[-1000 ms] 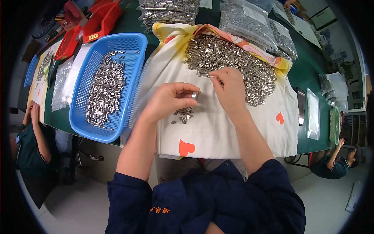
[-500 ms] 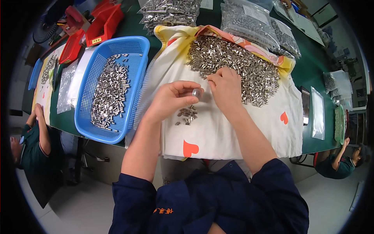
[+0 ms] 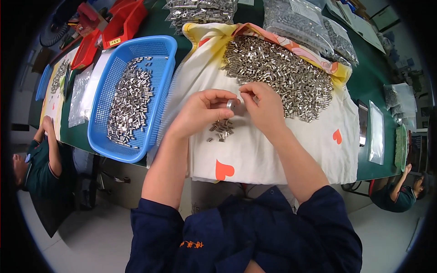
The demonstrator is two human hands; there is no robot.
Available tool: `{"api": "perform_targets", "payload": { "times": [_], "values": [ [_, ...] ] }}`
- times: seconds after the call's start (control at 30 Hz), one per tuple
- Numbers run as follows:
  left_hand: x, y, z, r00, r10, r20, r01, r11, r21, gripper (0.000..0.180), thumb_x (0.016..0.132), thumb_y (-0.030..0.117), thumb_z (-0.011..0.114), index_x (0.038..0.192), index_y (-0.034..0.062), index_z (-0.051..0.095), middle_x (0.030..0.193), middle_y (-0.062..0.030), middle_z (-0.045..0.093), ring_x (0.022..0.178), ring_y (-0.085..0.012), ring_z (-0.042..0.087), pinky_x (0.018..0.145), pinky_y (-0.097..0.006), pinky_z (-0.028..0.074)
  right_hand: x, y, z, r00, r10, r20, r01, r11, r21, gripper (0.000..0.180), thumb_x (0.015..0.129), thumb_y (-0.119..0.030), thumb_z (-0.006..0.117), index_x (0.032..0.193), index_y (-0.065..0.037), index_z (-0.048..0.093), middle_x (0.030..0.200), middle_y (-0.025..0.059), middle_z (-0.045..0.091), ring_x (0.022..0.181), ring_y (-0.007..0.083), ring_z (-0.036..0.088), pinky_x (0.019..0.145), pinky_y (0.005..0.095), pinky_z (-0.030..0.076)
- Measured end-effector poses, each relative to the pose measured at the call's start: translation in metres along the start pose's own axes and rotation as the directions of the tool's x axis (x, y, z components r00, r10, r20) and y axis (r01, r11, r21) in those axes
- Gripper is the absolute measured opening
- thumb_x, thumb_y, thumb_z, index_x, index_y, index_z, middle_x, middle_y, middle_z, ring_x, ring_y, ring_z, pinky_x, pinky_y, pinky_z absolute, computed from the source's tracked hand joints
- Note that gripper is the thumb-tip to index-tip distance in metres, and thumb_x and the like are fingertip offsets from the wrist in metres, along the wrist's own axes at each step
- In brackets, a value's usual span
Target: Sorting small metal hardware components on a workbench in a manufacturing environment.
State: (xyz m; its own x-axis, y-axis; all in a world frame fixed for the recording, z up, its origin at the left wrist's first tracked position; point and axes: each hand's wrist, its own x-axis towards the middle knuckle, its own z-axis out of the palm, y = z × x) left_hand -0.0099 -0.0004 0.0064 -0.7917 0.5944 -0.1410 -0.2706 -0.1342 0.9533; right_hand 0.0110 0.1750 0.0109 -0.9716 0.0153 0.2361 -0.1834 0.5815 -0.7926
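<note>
My left hand point(image 3: 205, 109) pinches a short silvery metal cylinder point(image 3: 231, 104) between thumb and fingers, with its end face turned to the right. Close beside it, my right hand point(image 3: 261, 102) has thumb and forefinger pressed together; what they hold, if anything, is too small to make out. Beyond my hands a broad heap of small metal sleeves point(image 3: 282, 75) covers the far part of a white cloth point(image 3: 282, 159) with red hearts. A small pile of sleeves point(image 3: 222, 129) lies on the cloth under my left hand.
At left stands a blue perforated basket point(image 3: 99, 132) with many sleeves inside. Red bins point(image 3: 123, 27) are behind it. Bags of metal parts point(image 3: 296, 22) line the far side. A flat clear bag point(image 3: 376, 132) lies at right. Other people sit at both sides.
My right hand has drawn back from the heap toward the cylinder in my left hand. The left hand keeps its hold on the cylinder. The whole view has shifted slightly.
</note>
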Motion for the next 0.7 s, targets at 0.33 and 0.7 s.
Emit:
{"api": "perform_targets", "payload": {
  "times": [0.33, 0.7],
  "values": [
    [0.004, -0.003, -0.002, 0.994, 0.014, -0.11, -0.017, 1.0, -0.022, 0.036, 0.074, -0.003, 0.063, 0.108, -0.0043, 0.053, 0.093, -0.0077, 0.06, 0.082, -0.012, 0.059, 0.073, -0.023, 0.048, -0.008, -0.005, -0.006, 0.988, 0.061, 0.144, -0.106, 0.939, 0.327, 0.011, 0.075, -0.006, 0.061, 0.085, -0.002, 0.062, 0.079, 0.0051, 0.061, 0.068, 0.0122, 0.058, 0.063, 0.0245, 0.047],
    [0.001, -0.001, 0.001, 0.993, 0.013, -0.118, -0.011, 1.0, 0.016, 0.034, 0.074, -0.005, 0.062, 0.107, -0.0044, 0.055, 0.093, -0.0076, 0.061, 0.082, -0.0119, 0.059, 0.074, -0.023, 0.048, -0.012, -0.009, -0.006, 0.98, -0.193, 0.047, 0.192, 0.981, 0.038, 0.006, 0.073, -0.007, 0.059, 0.077, -0.003, 0.059, 0.074, 0.0089, 0.058, 0.07, 0.0238, 0.057, 0.061, 0.0318, 0.046]
  ]
}}
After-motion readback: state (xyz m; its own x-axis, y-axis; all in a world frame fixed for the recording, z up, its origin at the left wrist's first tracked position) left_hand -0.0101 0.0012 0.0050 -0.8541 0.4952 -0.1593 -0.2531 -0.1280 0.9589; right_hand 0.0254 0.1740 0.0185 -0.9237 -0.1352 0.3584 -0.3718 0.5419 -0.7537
